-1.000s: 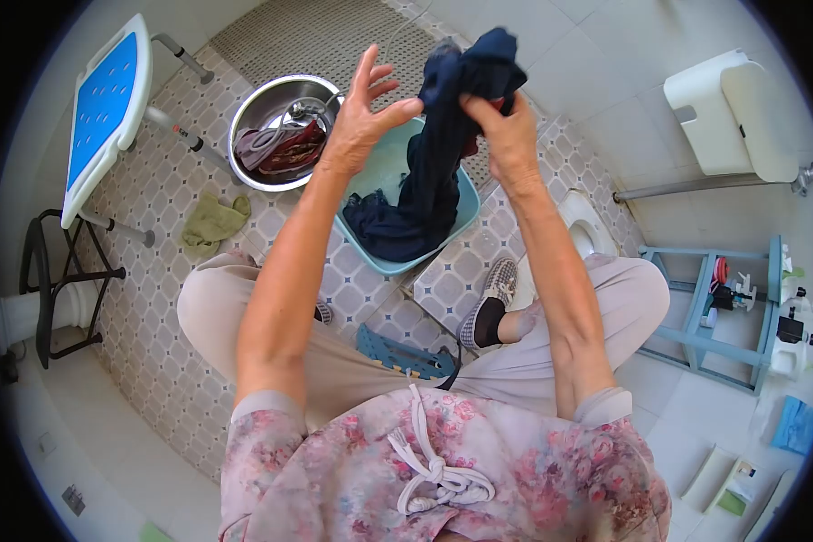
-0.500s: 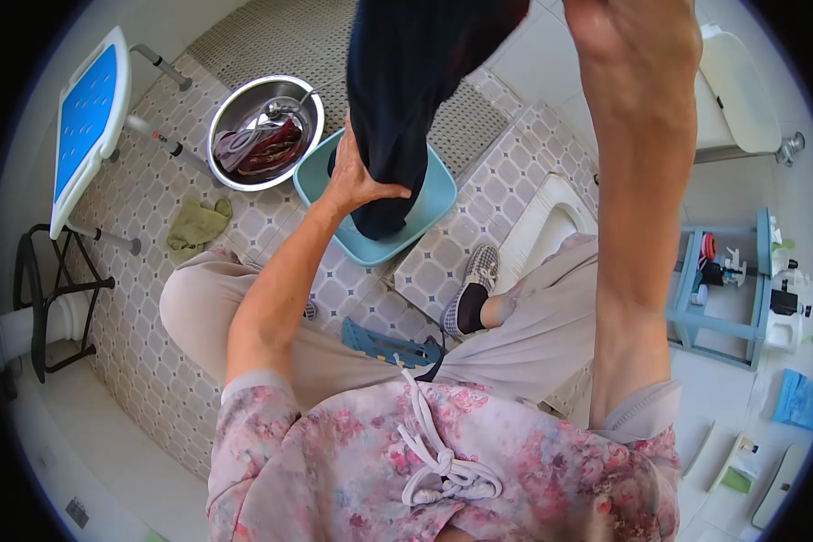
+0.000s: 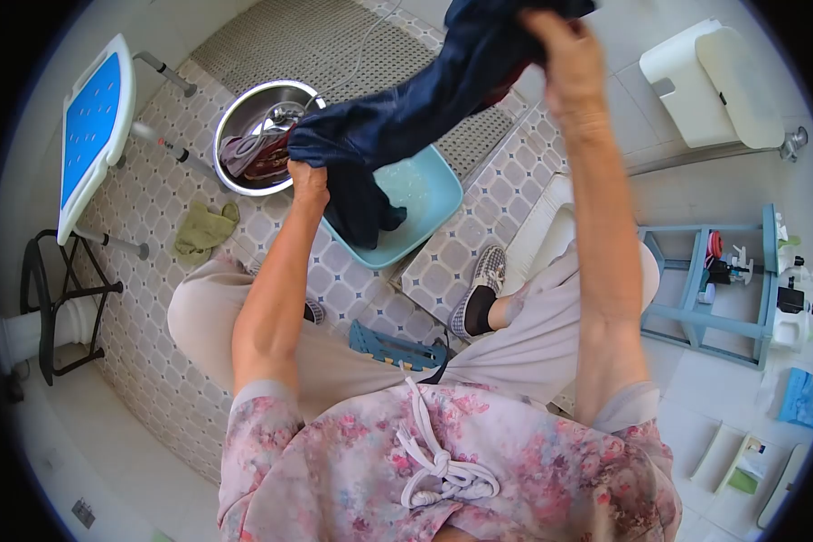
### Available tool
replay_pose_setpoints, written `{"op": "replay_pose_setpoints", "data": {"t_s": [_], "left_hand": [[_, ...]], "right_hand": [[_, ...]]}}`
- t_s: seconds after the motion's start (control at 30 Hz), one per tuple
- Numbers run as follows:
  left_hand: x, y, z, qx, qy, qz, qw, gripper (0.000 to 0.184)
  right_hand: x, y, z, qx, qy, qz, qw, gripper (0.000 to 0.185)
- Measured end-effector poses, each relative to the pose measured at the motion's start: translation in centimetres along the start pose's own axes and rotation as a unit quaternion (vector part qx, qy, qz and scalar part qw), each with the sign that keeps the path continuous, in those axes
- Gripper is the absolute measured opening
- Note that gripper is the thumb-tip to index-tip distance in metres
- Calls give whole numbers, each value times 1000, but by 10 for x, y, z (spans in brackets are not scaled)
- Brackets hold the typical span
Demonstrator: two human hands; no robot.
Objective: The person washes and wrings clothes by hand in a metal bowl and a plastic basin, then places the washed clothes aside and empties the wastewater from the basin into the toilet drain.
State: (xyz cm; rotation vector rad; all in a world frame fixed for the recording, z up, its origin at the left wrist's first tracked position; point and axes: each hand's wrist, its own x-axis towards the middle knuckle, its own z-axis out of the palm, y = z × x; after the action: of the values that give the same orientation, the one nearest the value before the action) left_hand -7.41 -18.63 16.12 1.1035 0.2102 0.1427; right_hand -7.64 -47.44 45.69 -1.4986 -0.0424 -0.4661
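Currently held: dark navy cloth garment (image 3: 384, 124), slung betw. hands, lower end in turquoise rectangular plastic basin (image 3: 431, 187).
L hand (image 3: 309, 184): fingers closed round cloth.
R hand (image 3: 574, 79): gripping upper end; fingertips hidden, spacing can't tell.
Handling: prob. soft, limp, heavy if wet; grip bunched folds.
Obstruction: round steel bowl (image 3: 236, 121) beside basin.

1. Upper right of centre, the right hand (image 3: 574, 77) grips a dark navy garment (image 3: 397, 113).
2. Left of centre, the left hand (image 3: 309, 183) grips it lower down; its dark folds hang into a light-blue basin (image 3: 435, 185).
3. Upper left, a steel bowl (image 3: 244, 113) holds dark red cloth (image 3: 269, 164).
4. Below the bowl, a green cloth (image 3: 204, 229) lies on the tiled floor (image 3: 158, 298).
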Motion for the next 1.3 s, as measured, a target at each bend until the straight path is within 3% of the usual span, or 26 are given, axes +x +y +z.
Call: {"op": "replay_pose_setpoints", "data": {"t_s": [0.07,0.17,0.27,0.3,0.33,0.4,0.5,0.57,0.63,0.67,0.73,0.77,0.8,0.83,0.9,1.0,1.07,1.13,1.23,1.27,1.3], "left_hand": [[-6,8,7,-1,4,-43,999,41],[-18,14,18,2,13,-83,996,34],[-26,16,31,49,68,-72,994,28],[-25,16,31,73,69,-65,993,27],[-27,12,28,98,71,-61,991,25],[-27,4,20,149,84,-37,985,22],[-22,-9,0,227,44,32,972,23],[-31,-4,7,189,42,24,981,23],[-36,1,17,95,-27,37,994,22],[-47,18,29,60,-52,-20,997,22],[-57,34,44,-29,-130,-113,985,22],[-56,34,53,-19,-162,-103,981,20],[-61,46,64,4,-193,-88,977,20],[-64,58,74,71,-216,-17,974,18],[-69,87,88,112,-263,-5,958,23],[-62,85,108,-54,-255,-59,964,29],[-59,83,120,30,-246,30,968,40],[-51,93,120,143,-278,69,948,51],[-30,114,115,303,-390,69,867,55],[-18,122,108,396,-433,105,803,59],[-6,112,91,266,-470,-2,842,61]], "right_hand": [[-19,53,-1,-188,9,10,982,37],[-67,124,0,-315,-23,86,945,51],[-125,230,-14,-235,-98,151,955,48],[-145,233,-8,-251,-96,186,945,47],[-169,300,-15,-192,-59,212,956,47],[-188,286,-10,-158,-130,369,906,59],[-187,285,-10,-404,-285,494,715,85],[-180,272,-16,-441,-287,355,773,104],[-159,244,-18,-440,-309,190,822,123],[-149,229,-14,-418,-328,97,841,133],[-134,193,0,-381,-373,37,845,134],[-128,185,5,-362,-393,4,845,135],[-131,188,6,-407,-409,40,816,132],[-133,189,3,-321,-414,100,846,129],[-130,156,12,-143,-410,217,874,125],[-139,139,24,-14,-312,226,923,95],[-143,144,27,4,-239,213,947,73],[-150,169,22,96,-187,259,943,69],[-158,173,23,158,-140,282,936,62],[-162,175,21,160,-129,299,932,62],[-166,178,19,162,-117,317,927,62]]}}
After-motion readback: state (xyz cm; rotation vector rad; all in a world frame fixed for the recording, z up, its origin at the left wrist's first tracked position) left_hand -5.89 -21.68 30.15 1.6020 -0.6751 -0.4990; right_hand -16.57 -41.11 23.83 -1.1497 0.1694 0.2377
